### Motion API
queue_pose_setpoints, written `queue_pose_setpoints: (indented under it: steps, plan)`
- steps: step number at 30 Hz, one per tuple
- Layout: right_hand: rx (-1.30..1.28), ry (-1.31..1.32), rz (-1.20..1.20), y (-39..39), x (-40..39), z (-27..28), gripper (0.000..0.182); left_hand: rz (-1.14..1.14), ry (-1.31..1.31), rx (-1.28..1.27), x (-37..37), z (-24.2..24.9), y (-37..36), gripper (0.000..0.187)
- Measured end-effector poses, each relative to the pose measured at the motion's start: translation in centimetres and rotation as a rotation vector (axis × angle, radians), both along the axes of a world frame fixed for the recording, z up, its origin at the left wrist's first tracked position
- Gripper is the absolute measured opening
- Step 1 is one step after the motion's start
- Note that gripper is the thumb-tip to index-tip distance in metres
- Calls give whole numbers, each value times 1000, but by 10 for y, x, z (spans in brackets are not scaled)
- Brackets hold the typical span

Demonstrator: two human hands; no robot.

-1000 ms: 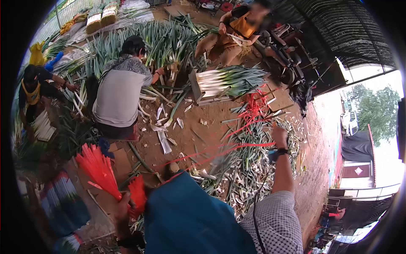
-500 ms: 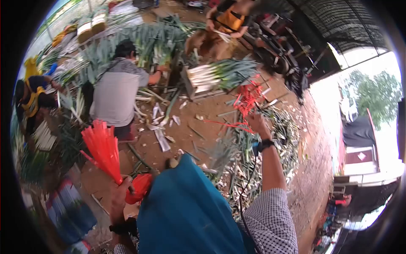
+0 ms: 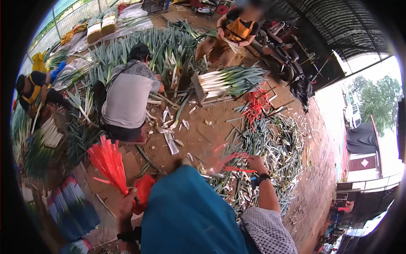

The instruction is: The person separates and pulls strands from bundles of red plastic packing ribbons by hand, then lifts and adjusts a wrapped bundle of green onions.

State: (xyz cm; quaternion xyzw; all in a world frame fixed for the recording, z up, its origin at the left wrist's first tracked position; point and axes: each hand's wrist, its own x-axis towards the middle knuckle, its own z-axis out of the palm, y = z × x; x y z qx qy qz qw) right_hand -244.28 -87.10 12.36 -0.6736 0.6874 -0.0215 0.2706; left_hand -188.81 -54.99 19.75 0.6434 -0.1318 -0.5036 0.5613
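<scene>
In my left hand (image 3: 127, 204) is a thick bundle of red plastic strips (image 3: 109, 165), its loose ends fanned upward. More crumpled red plastic (image 3: 144, 188) hangs beside that hand, against the blue cloth (image 3: 186, 216) over my front. My right hand (image 3: 256, 164) is closed on a few thin red strips (image 3: 234, 164), which trail to the left and are blurred at their ends. Beyond it, a tangle of red strips (image 3: 257, 106) lies over the edge of a wooden frame. The leeks (image 3: 224, 82) beside that tangle are stacked in a wooden holder (image 3: 198, 89).
Cut leek trimmings (image 3: 275, 148) cover the ground at right. A person in a grey shirt (image 3: 127, 97) crouches ahead among standing leeks (image 3: 169, 51). Other people handle leeks at far left and at the back. Bundled leeks with blue wrapping (image 3: 72, 207) lie at lower left.
My right hand has drawn back from the red tangle toward my body, bringing a few strips with it. My left hand keeps its bundle. The whole view has shifted slightly.
</scene>
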Motion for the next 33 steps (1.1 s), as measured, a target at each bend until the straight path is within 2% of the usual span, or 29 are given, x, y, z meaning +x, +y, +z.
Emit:
queue_pose_setpoints:
  steps: [1,5,7,8,10,13,16,20,22,24,25,26,28,29,30,33]
  plan:
    - [80,-5,-26,-4,-6,13,24,2,-16,-13,-5,2,-8,13]
    - [30,-35,-64,-9,-12,22,25,-80,-20,21,-26,32,-52,13]
    - [71,-131,-78,-10,-23,3,25,-133,1,43,-35,29,-68,14]
    - [-8,-69,-33,-8,-26,-4,25,-146,3,39,-41,27,-75,14]
    - [101,-90,-68,-9,-38,-14,25,-162,5,37,-55,25,-88,15]
    - [120,-50,-56,-14,-60,-29,24,-219,-12,96,-76,23,-108,15]
    - [173,-52,-69,-36,-92,-56,24,-239,-27,120,-93,0,-119,17]
    - [218,20,-52,-77,-96,-49,25,-301,8,234,-115,-9,-135,15]
    - [146,-119,-49,-100,-94,-50,27,-300,-46,268,-128,-6,-144,16]
    - [163,-233,-90,-131,-73,-26,29,-206,-90,188,-142,-13,-146,16]
    - [169,-251,-70,-154,-68,-31,30,-160,-109,158,-149,-14,-143,17]
    - [181,-266,-55,-177,-64,-36,31,-164,-61,180,-152,-6,-143,17]
    - [117,-333,-38,-215,-25,0,34,-182,41,224,-153,21,-156,16]
    - [24,-402,-3,-234,-5,15,35,-138,-4,205,-160,28,-163,21]
    - [85,-393,-15,-256,16,32,34,-135,36,209,-162,34,-167,19]
    - [-33,-426,47,-308,52,48,28,-138,90,207,-164,45,-168,18]
